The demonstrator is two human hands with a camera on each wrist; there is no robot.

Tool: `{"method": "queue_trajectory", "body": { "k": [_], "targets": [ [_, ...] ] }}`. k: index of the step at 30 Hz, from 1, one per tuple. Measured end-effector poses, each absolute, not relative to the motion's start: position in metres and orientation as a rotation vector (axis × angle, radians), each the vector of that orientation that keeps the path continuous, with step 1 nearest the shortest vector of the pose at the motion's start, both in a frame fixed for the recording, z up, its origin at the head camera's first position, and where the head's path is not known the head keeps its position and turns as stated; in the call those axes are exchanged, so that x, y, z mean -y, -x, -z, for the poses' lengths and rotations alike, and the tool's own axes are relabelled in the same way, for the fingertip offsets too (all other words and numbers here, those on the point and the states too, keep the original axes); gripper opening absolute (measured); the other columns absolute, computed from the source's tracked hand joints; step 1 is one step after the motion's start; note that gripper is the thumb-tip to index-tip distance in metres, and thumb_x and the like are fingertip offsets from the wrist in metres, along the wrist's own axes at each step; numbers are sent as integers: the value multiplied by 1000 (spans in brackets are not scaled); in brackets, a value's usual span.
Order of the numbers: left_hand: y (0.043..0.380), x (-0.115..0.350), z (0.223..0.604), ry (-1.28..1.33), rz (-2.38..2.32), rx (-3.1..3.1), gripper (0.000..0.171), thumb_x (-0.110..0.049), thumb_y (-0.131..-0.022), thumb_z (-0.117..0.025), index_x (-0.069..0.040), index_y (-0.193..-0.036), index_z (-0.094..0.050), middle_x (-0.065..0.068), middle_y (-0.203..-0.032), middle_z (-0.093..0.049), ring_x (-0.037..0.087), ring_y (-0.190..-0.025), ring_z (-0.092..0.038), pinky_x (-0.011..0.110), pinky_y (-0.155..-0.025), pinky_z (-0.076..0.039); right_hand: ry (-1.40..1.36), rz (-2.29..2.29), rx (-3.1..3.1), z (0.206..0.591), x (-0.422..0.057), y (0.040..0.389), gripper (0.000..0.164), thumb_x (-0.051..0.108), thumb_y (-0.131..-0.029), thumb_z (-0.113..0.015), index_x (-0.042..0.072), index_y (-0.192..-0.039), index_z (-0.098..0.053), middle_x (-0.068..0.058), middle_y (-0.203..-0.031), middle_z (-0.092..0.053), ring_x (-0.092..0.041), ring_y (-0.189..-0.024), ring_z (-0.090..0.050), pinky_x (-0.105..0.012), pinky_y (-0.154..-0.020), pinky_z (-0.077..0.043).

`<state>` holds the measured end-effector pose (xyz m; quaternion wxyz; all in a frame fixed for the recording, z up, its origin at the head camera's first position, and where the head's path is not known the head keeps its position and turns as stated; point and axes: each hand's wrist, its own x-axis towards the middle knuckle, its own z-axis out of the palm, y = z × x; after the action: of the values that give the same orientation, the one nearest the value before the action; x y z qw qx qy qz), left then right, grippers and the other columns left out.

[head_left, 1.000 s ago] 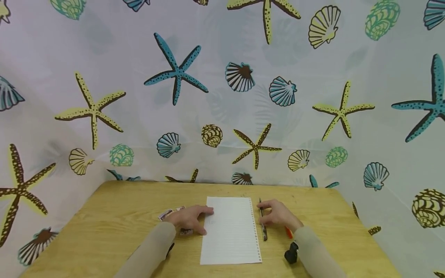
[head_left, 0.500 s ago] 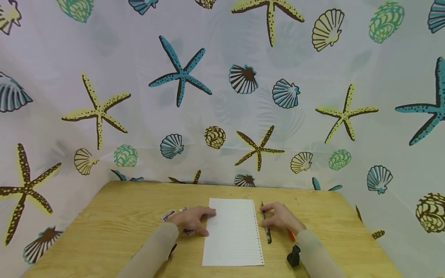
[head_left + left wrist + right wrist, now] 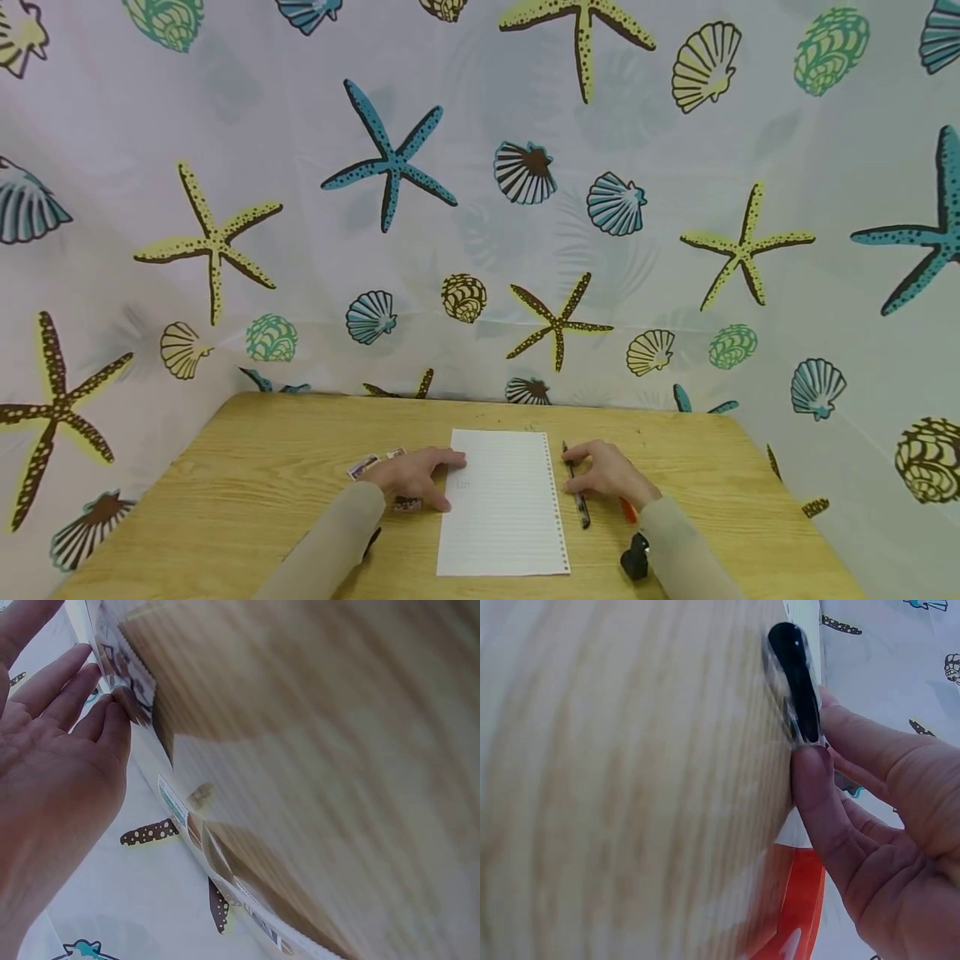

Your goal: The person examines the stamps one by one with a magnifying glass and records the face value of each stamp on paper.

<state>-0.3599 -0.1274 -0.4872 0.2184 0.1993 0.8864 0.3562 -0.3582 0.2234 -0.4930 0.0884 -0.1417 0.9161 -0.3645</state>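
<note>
A lined sheet of paper [image 3: 504,508] with punched holes down its right edge lies on the wooden table. My left hand [image 3: 414,475] rests at the sheet's left edge, fingers spread, index finger and thumb reaching onto it. Several small stamp-like pictures [image 3: 363,467] with serrated edges lie about and partly under that hand; the left wrist view also shows one such picture [image 3: 129,671] near the fingers. Right of the sheet, my right hand [image 3: 611,473] pinches a dark pen [image 3: 581,504] lying along the table. Its black, clear-edged end [image 3: 795,675] shows beyond the thumb.
An orange-red object [image 3: 628,510] lies partly hidden under the right wrist; its kind cannot be told. A black device [image 3: 634,558] sits at the right wrist. White cloth [image 3: 480,233] printed with shells and starfish stands behind and beside the table [image 3: 247,492].
The view has shifted slightly. The pen has slid a little toward me and turned slightly along with the right hand. The left hand stays in place on the paper.
</note>
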Motion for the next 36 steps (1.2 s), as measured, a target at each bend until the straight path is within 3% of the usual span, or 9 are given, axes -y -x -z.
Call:
{"method": "queue_trajectory", "body": {
  "k": [6,17,25,31,36],
  "targets": [
    [362,129,488,-577,-978,-2459,71,-11,-77,-83,-14,-141,-54,6,-155,-41,35,-147,-27,54,-119,-22,415,1090,-2715,493,-224,358,47,15,-80,-81,6,-124,-67,-11,-110,-62,-12,-57,-56,-28,-55,-53],
    [362,128,490,-634,-940,-2483,69,-13,-76,-85,-11,-139,-55,6,-153,-43,33,-146,-29,53,-119,-23,417,1134,-2693,489,-228,353,44,16,-83,-79,4,-123,-66,-14,-114,-62,-15,-59,-61,-31,-55,-55],
    [359,126,488,-627,-859,-2531,68,-16,-75,-85,-14,-137,-57,6,-152,-45,33,-145,-32,53,-118,-25,402,1213,-2720,489,-239,354,30,15,-91,-70,4,-119,-67,-7,-95,-65,-19,-63,-62,-33,-55,-55],
    [358,129,487,-679,-923,-2542,66,-19,-78,-84,-18,-138,-57,11,-150,-46,36,-142,-36,56,-115,-30,511,1173,-2762,487,-254,353,18,15,-92,-68,4,-106,-71,-5,-87,-66,-19,-66,-59,-29,-58,-50],
    [359,135,488,-730,-995,-2550,56,-17,-83,-79,-14,-135,-60,10,-145,-52,36,-139,-41,57,-112,-34,535,1173,-2735,482,-267,348,16,13,-93,-67,1,-104,-71,-8,-85,-66,-20,-67,-58,-31,-57,-50]
  ]
}}
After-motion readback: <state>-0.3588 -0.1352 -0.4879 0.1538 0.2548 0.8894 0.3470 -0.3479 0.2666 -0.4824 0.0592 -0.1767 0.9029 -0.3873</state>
